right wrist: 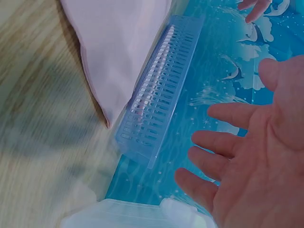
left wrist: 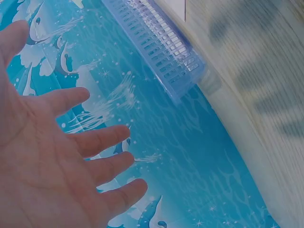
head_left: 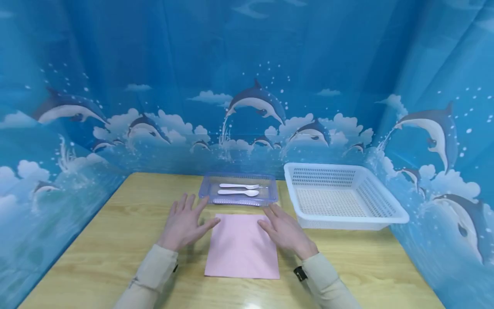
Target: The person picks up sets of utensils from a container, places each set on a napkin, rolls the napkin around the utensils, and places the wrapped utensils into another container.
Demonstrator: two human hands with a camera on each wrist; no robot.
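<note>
A square pink cloth or napkin (head_left: 242, 246) lies flat on the wooden table between my two hands. Fingers spread, my left hand (head_left: 184, 225) hovers by its left edge and holds nothing. On the other side, my right hand (head_left: 284, 229) reaches over the upper right part of the cloth, its fingers relaxed. Both palms look bare in the left wrist view and the right wrist view. Just beyond the fingertips stands a clear bluish-purple basket (head_left: 204, 195). A white fork (head_left: 235, 186) and a white spoon (head_left: 236, 192) lie side by side in it, handles to the left.
A larger white perforated basket (head_left: 393, 216) stands at the back right, close to the right hand. The wooden table (head_left: 115, 231) is bounded at the back and sides by a blue dolphin-print curtain (head_left: 173, 86).
</note>
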